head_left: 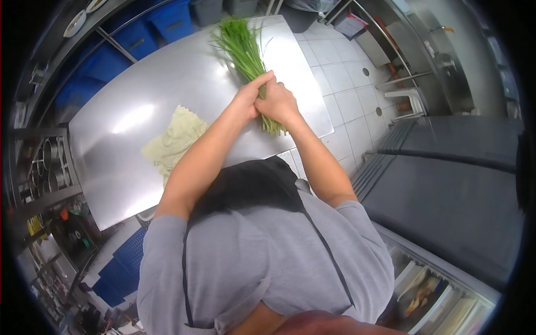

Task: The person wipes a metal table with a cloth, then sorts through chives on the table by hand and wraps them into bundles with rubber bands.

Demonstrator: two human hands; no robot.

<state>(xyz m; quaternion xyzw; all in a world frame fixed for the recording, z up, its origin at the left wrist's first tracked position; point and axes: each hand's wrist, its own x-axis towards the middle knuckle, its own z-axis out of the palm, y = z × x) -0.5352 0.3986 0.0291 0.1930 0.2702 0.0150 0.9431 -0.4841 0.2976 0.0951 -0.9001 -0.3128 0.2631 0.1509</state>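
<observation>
A bunch of long green chives (244,51) lies over the right part of the steel table (120,162), leafy tips pointing away from me and pale cut ends toward me. My left hand (249,96) and my right hand (277,102) are together around its lower middle, fingers wrapped about the stems. The stems between the two hands are mostly hidden. To the left of my forearm a crumpled pale yellow-green cloth (180,135) rests on the table, partly covered by that arm.
Blue bins (170,21) stand along the far side below a metal rail. On the right are a tiled floor (349,109), a white stool (406,102) and a dark grey appliance (446,184). An open drawer (430,296) with contents sits at lower right. Shelves with pans (49,162) are at left.
</observation>
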